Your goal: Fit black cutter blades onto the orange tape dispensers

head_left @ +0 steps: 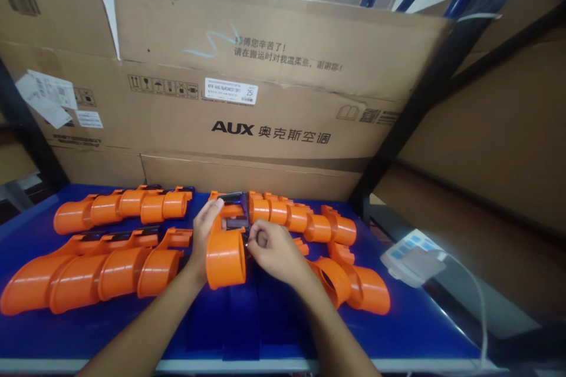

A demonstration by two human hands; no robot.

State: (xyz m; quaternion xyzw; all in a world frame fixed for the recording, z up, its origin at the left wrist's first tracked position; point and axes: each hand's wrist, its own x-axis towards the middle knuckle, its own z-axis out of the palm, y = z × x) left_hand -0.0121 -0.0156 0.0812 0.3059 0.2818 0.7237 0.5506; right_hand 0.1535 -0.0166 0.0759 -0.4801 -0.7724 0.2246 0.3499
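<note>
My left hand (207, 225) is closed around the upper arm of an orange plastic part with a round, cup-like end (226, 260), holding it above the blue table. A dark strip (230, 198) lies across the top of this part, close to my left thumb. Just to the right, my right hand (275, 250) is closed in a pinch beside the part. A small dark tip shows at its fingers, but I cannot make out what it is. Behind both hands sits a dark rectangular frame (241, 215), partly covered.
Similar orange parts stand in rows at the left (79, 283) and right (342, 230) of the blue tabletop (132, 330). Dark blue flat pieces (241, 324) lie in front. At the right edge is a white box with a cable (413, 256). Cardboard (274, 100) walls the back.
</note>
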